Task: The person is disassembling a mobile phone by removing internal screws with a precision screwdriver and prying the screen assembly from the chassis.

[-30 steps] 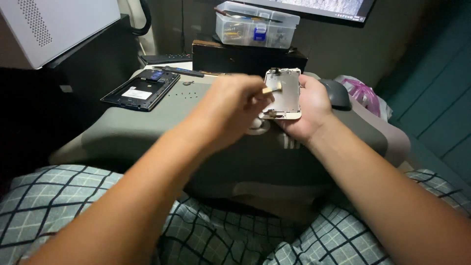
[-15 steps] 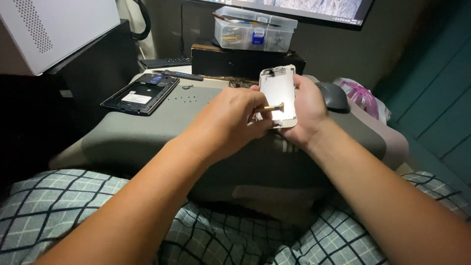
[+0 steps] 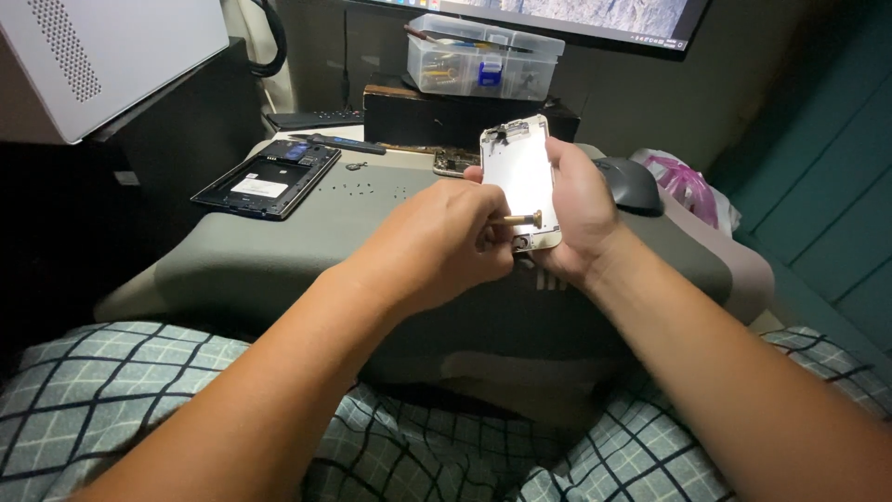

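Note:
My right hand [image 3: 578, 212] grips a silver-white phone panel [image 3: 518, 177], held upright and tilted above a grey cushion pad [image 3: 279, 251]. My left hand [image 3: 437, 246] is closed on a small tool whose brass-coloured end [image 3: 522, 220] touches the lower part of the panel. The rest of the tool is hidden inside my fist. A black opened phone body [image 3: 268, 178] lies flat on the pad to the far left.
Several tiny screws [image 3: 358, 190] are scattered on the pad. A clear plastic parts box [image 3: 483, 58] stands on a dark box behind. A black mouse [image 3: 629, 184] and a pink bag [image 3: 686, 186] lie right. A white case [image 3: 102, 51] is at upper left.
The tool tip in my left hand has moved from the panel's upper part down to its lower part. The panel has stayed in my right hand.

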